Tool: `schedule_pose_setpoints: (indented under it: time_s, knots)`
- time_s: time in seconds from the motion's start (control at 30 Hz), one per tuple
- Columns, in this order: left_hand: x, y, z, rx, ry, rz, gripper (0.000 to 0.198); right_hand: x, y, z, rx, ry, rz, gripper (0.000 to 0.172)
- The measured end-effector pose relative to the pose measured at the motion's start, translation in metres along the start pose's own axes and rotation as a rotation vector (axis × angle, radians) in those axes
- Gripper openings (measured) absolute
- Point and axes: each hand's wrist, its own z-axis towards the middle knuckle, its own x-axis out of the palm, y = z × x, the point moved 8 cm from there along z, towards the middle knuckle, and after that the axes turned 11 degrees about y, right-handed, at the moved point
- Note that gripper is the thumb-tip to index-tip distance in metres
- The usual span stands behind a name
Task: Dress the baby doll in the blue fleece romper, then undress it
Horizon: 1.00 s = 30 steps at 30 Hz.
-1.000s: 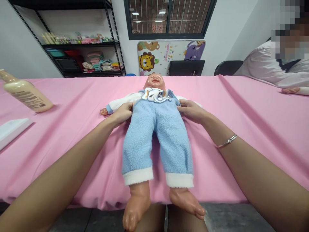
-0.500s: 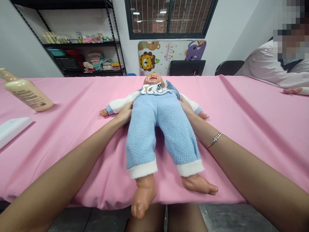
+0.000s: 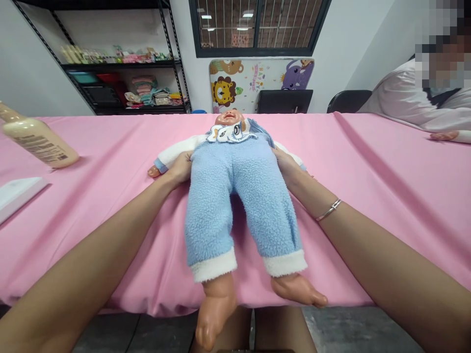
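A baby doll in a blue fleece suit with white cuffs lies on its back on the pink-covered table, head away from me, bare feet over the near edge. My left hand grips the doll's torso at its left side, fingers tucked under the suit. My right hand holds the other side, fingers also partly hidden behind the doll. A silver bracelet circles my right wrist.
A cream lotion bottle lies at the far left, with a white flat object near it. Another person in white leans on the table at the far right. A black shelf rack, a cartoon play mat and chairs stand behind.
The doll has shifted slightly left and its legs have swung. Both hands slid further under its sides, from resting at the waist to gripping the torso.
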Motion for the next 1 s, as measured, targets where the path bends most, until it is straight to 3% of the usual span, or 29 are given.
schedule_pose_setpoints:
  time_s: [0.17,0.37,0.53,0.63,0.73,0.8,0.83,0.93,1.0]
  knots:
    - [0.001,0.005,-0.001,0.019,0.078,-0.085,0.006,0.004,-0.006,-0.003,0.095,0.075,0.018,0.035]
    - [-0.011,0.006,0.002,-0.074,0.019,0.184,0.014,-0.008,0.006,-0.005,0.087,0.068,0.002,0.031]
    - [-0.019,0.010,0.005,-0.036,-0.001,0.386,0.012,-0.044,0.018,-0.010,0.013,-0.196,-0.019,0.014]
    - [-0.032,0.005,0.001,-0.034,-0.153,0.446,0.017,-0.053,0.018,-0.015,0.033,-0.354,-0.047,0.016]
    - [-0.034,-0.031,-0.011,0.116,-0.354,0.414,0.021,-0.053,0.027,-0.019,-0.019,-0.477,-0.181,0.017]
    - [-0.017,-0.069,-0.018,0.297,-0.378,0.396,0.023,-0.054,0.036,-0.020,-0.062,-0.548,-0.328,0.018]
    - [0.000,-0.088,-0.018,0.385,-0.316,0.392,0.024,-0.054,0.040,-0.021,-0.087,-0.575,-0.390,0.019]
    - [0.063,-0.134,-0.010,0.562,0.020,0.400,0.031,-0.055,0.051,-0.022,-0.180,-0.612,-0.490,0.017]
    - [0.099,-0.146,0.003,0.557,0.192,0.472,0.034,-0.051,0.058,-0.022,-0.248,-0.586,-0.526,0.013]
